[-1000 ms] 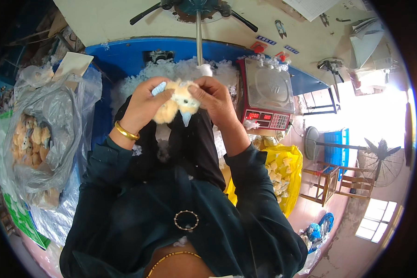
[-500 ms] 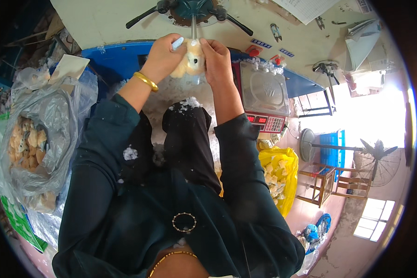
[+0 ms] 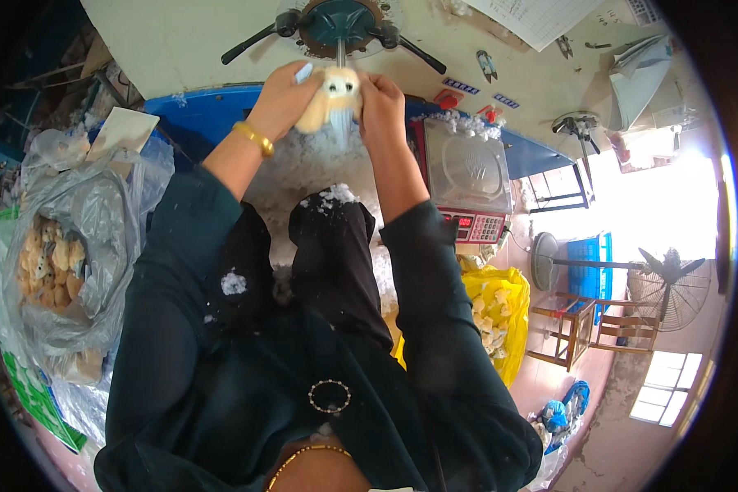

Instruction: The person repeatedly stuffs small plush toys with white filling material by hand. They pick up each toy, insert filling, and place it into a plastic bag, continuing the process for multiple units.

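Between my two hands is a small tan and white plush toy (image 3: 336,97) with two dark eyes facing up. My left hand (image 3: 285,97) grips its left side, and a pale blue piece shows by the thumb. On the other side my right hand (image 3: 381,102) has its fingers closed on the toy. A thin metal nozzle (image 3: 342,54) of the green stuffing machine (image 3: 340,20) meets the toy's top edge; whether it sits inside I cannot tell. White fluffy stuffing (image 3: 316,168) lies below, over the blue tray (image 3: 213,100).
A red digital scale (image 3: 467,168) stands at the right. To the left, a clear plastic bag (image 3: 107,238) holds several plush pieces. A yellow bag (image 3: 512,328) with more pieces is at the right, near a wooden chair (image 3: 566,336) and a fan (image 3: 666,287). Thread snips (image 3: 487,66) lie on the table.
The toy has turned so that both eyes now show, where one showed before. My hands stay on it, and the left has shifted slightly.
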